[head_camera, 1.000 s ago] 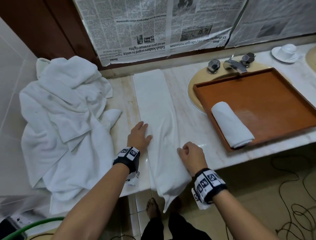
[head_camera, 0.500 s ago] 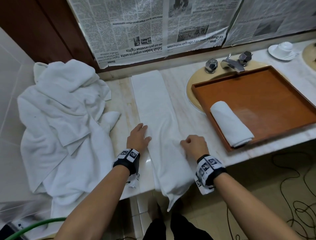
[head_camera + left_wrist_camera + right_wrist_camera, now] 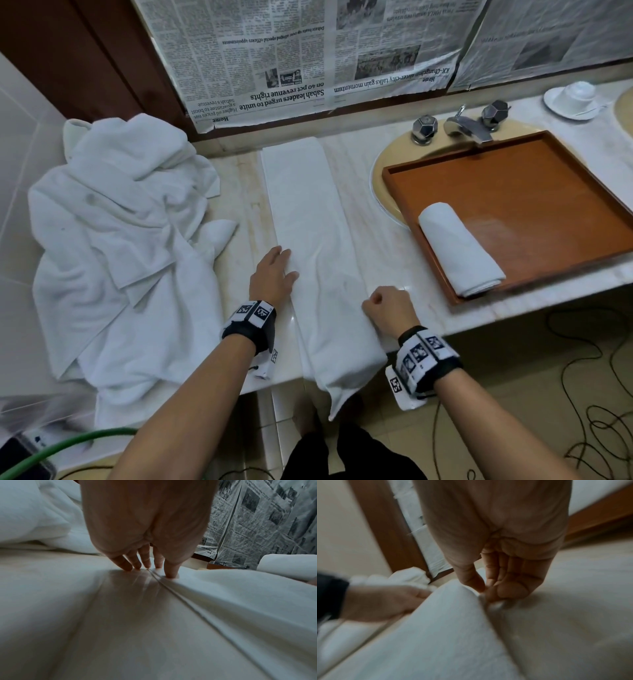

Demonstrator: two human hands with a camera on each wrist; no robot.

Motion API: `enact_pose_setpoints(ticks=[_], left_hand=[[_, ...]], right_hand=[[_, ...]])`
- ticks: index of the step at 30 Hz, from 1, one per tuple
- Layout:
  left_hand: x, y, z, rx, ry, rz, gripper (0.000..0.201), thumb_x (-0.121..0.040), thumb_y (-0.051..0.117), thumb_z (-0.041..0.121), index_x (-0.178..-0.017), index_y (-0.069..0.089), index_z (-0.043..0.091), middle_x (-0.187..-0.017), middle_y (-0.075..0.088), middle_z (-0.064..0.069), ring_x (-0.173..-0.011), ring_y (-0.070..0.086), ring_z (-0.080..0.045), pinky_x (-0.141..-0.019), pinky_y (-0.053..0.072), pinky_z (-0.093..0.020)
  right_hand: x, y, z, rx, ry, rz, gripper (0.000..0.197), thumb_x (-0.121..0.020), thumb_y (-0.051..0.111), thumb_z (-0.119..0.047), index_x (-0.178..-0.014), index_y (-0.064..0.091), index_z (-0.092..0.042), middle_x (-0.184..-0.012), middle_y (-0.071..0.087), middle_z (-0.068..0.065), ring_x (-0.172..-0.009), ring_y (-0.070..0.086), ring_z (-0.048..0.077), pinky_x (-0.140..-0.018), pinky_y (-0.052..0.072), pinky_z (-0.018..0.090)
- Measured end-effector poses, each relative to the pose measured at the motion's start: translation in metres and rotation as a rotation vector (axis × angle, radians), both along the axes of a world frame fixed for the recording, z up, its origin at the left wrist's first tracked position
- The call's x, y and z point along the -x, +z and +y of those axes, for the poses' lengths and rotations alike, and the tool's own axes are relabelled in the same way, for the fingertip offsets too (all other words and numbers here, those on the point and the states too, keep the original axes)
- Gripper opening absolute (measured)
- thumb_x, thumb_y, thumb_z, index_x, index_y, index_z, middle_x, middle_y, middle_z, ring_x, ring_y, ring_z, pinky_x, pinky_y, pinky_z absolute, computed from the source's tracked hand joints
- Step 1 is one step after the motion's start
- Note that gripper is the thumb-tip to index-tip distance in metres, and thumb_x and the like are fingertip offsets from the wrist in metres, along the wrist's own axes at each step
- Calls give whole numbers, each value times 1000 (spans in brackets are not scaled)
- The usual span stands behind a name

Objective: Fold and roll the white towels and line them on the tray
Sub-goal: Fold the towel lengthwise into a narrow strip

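Over the counter's edge [image 3: 513,308], the folded towel's [image 3: 308,219] near end hangs, partly unseen.

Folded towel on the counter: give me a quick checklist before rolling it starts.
1. Folded towel lies flat in a long strip: ok.
2. Near end hangs over the counter edge: not ok.
3. Left hand presses its left edge with straight fingers: ok.
4. Right hand pinches its right edge: ok.
5. Tray has room beside the rolled towel: ok.
6. Layers aligned underneath: cannot tell.
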State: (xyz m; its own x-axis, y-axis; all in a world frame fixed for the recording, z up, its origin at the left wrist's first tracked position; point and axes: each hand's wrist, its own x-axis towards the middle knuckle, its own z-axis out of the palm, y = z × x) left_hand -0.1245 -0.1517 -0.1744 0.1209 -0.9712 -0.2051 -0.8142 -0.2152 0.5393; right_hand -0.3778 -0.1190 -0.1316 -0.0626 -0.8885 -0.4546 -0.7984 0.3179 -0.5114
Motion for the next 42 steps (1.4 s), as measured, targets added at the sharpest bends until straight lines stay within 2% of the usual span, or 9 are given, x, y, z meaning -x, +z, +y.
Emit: enact_pose_setpoints(ticks=[4, 10, 14, 18, 27, 32, 36, 39, 42], left_hand=[[5, -1, 1, 8, 14, -14, 58, -95, 62, 33, -149, 42, 23, -159, 31, 4, -147, 25, -15, -112, 32, -41], [9, 1, 11, 44, 12, -17, 57, -96, 60, 36, -147, 44, 18, -155, 36, -2, -143, 31, -24, -113, 30, -40], [13, 3, 35, 68, -36, -58, 52, -92, 63, 44, -137, 54, 19, -142, 48, 0, -128, 43, -29, -102, 38, -40], [12, 3, 47, 71, -27, -100, 51, -93, 62, 43, -138, 54, 23, -143, 49, 2, -130, 42, -28, -103, 38, -41], [18, 10, 52, -20, 12, -99, 55, -94, 60, 42, -143, 47, 23, -147, 43, 0, -132, 37, -30, -104, 35, -41], [17, 14, 55, -31, 7, -75, 54, -95, 59, 40, -144, 46, 21, -148, 43, -2, -133, 36, -31, -104, 35, -42], [16, 18, 67, -45, 11, -19, 55, -94, 58, 43, -144, 44, 22, -142, 47, -5, -127, 43, -31, -101, 40, -43], [15, 16, 85, -16, -30, -14, 60, -92, 59, 49, -144, 44, 22, -144, 44, -4, -128, 42, -31, -99, 41, -42], [21, 15, 96, -14, -152, -138, 79, -83, 32, 71, -151, 33, 32, -161, 22, 5, -143, 24, -27, -108, 33, -45]], right_hand=[[21, 2, 0, 49, -105, -7, 19, -87, 57, -22, -81, 66, -6, -77, 64, 7, -67, 55, 19, -59, 41, 27], [22, -7, 20, 31, -10, -84, 23, -87, 66, -39, -82, 64, -16, -80, 64, -2, -77, 59, 13, -72, 47, 27], [20, -16, 25, 12, 52, -59, 19, -89, 64, -33, -79, 62, -17, -79, 63, 0, -75, 60, 15, -69, 47, 26], [31, -14, 21, 21, 24, -89, 22, -93, 58, -27, -77, 66, -14, -75, 66, 2, -76, 63, 21, -75, 54, 35], [25, 8, 61, 14, 204, -196, 16, -90, 65, -29, -81, 59, -17, -79, 61, 0, -75, 58, 14, -70, 45, 21], [21, 7, 64, 36, 185, -36, 19, -84, 64, -29, -76, 54, -14, -72, 57, 1, -67, 55, 17, -69, 50, 34], [23, 6, 63, 88, 151, 17, 19, -84, 68, -29, -80, 53, -18, -81, 56, -1, -73, 56, 16, -73, 52, 35], [17, 4, 59, 270, 256, -29, 16, -88, 64, -29, -98, 56, -19, -103, 54, -4, -93, 53, 15, -83, 47, 30], [0, -4, 53, 338, 502, 82, 33, -92, 55, -33, -123, 56, -23, -133, 49, -4, -121, 45, 16, -100, 37, 33]])
